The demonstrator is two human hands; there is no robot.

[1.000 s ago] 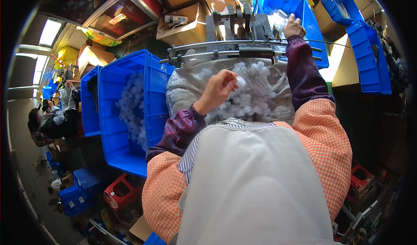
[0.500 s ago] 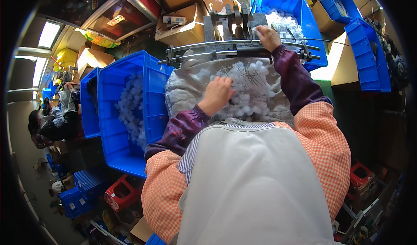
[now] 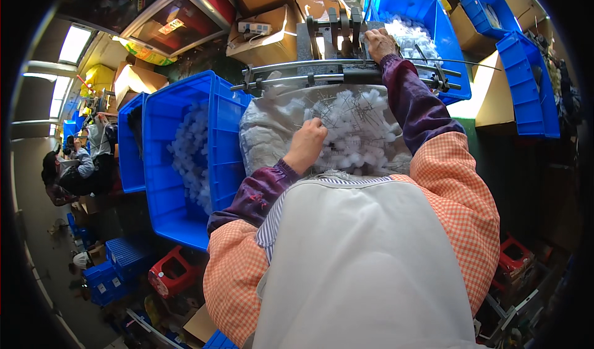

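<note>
My left hand [image 3: 307,143] is closed in a pinch above a grey-white cloth [image 3: 263,129]. Whatever its fingertips hold, if anything, is too small to make out. On that cloth lie a heap of small white tufted pieces [image 3: 361,148] and a scatter of thin metal wires [image 3: 343,111]. Farther off, my right hand [image 3: 378,44] has its fingers curled in at the right side of a small bench machine [image 3: 334,36]; what they grip is hidden. A pair of metal rods [image 3: 297,70] crosses between the machine and the cloth.
To the left, a large blue bin [image 3: 176,206] holds more white pieces. Another blue bin [image 3: 455,49] with white pieces stands behind my right hand. Cardboard boxes [image 3: 272,43] are at the back, a red stool [image 3: 175,273] lower left. Another person [image 3: 83,166] sits far left.
My left hand has drawn slightly back toward me, and its fingers have closed from a looser spread. My right hand has turned and curled further in beside the machine.
</note>
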